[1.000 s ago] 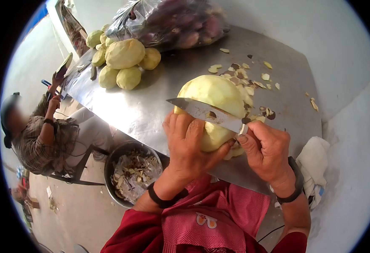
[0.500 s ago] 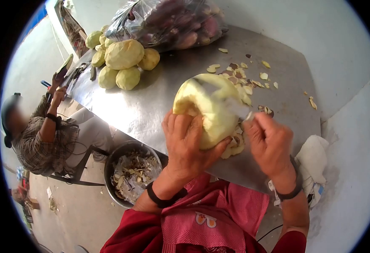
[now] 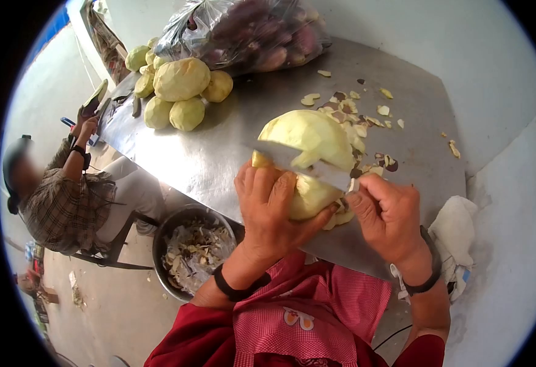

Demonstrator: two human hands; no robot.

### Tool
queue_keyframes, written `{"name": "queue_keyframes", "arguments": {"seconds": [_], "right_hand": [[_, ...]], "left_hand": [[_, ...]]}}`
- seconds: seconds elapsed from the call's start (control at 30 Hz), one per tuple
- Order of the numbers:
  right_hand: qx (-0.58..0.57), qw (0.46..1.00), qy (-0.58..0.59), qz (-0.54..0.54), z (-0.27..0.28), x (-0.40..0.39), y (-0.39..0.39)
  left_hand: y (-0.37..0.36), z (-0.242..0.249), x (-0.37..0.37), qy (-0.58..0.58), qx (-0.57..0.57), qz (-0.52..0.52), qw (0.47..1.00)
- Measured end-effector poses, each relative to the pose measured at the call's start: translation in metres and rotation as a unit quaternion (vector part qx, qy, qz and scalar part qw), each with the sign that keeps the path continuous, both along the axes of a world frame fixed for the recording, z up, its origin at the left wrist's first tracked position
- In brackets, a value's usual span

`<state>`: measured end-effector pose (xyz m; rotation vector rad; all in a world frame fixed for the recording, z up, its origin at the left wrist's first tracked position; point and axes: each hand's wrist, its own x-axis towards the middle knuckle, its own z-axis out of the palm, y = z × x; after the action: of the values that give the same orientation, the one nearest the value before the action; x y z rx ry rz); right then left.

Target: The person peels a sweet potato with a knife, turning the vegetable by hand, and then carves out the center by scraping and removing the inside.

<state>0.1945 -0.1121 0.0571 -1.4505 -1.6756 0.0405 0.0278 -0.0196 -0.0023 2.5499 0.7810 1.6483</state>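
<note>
A food-prep workplace: a steel table point(image 3: 219, 153) heaped with peeled roots point(image 3: 179, 85), a sack point(image 3: 243, 30) of unpeeled ones, a peel basin point(image 3: 191, 251) on bare concrete, a seated co-worker point(image 3: 66, 196).

Knife point(image 3: 301, 164): blade motion-blurred, handle hidden in my right hand point(image 3: 385, 215) | fruit point(image 3: 307, 156): near side behind my left hand point(image 3: 271, 208)

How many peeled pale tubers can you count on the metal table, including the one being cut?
About 8: one under the left hand and knife, roughly seven piled at the table's far left corner; more may be hidden behind.
</note>
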Motion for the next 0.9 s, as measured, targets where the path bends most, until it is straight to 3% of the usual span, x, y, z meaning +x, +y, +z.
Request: {"name": "queue_keyframes", "arguments": {"seconds": [0.13, 0.37, 0.43, 0.47, 0.5, 0.57, 0.7, 0.77, 0.9], "right_hand": [[0.01, 0.997, -0.072, 0.0, 0.0, 0.0, -0.001], [0.04, 0.995, -0.08, -0.04, -0.002, 0.003, 0.001], [-0.014, 0.988, -0.056, -0.142, -0.002, 0.016, 0.004], [-0.014, 0.991, 0.032, -0.131, -0.004, 0.023, 0.007], [-0.013, 0.991, 0.03, -0.132, -0.005, 0.025, 0.006], [-0.017, 0.987, 0.15, -0.062, -0.006, 0.025, 0.007], [-0.056, 0.993, 0.108, -0.007, -0.005, 0.013, 0.002], [0.0, 0.995, 0.101, 0.023, -0.012, 0.008, 0.005], [-0.018, 0.996, 0.083, 0.014, -0.011, 0.008, 0.004]], "left_hand": [[0.0, 0.002, 0.002, 0.018, 0.015, 0.017, 1.0], [0.001, -0.007, 0.001, 0.007, 0.005, 0.012, 1.0], [0.001, -0.007, -0.001, 0.004, 0.005, 0.007, 1.0], [0.002, -0.01, -0.003, -0.001, 0.005, 0.0, 1.0], [0.002, -0.01, -0.003, -0.007, 0.006, -0.006, 1.0], [0.002, -0.008, -0.003, -0.008, 0.002, -0.009, 1.0], [-0.001, 0.001, -0.001, -0.006, -0.012, 0.001, 1.0], [0.001, 0.001, 0.0, -0.002, -0.011, 0.001, 1.0], [0.0, 0.005, 0.001, 0.027, -0.019, 0.014, 0.999]]}}
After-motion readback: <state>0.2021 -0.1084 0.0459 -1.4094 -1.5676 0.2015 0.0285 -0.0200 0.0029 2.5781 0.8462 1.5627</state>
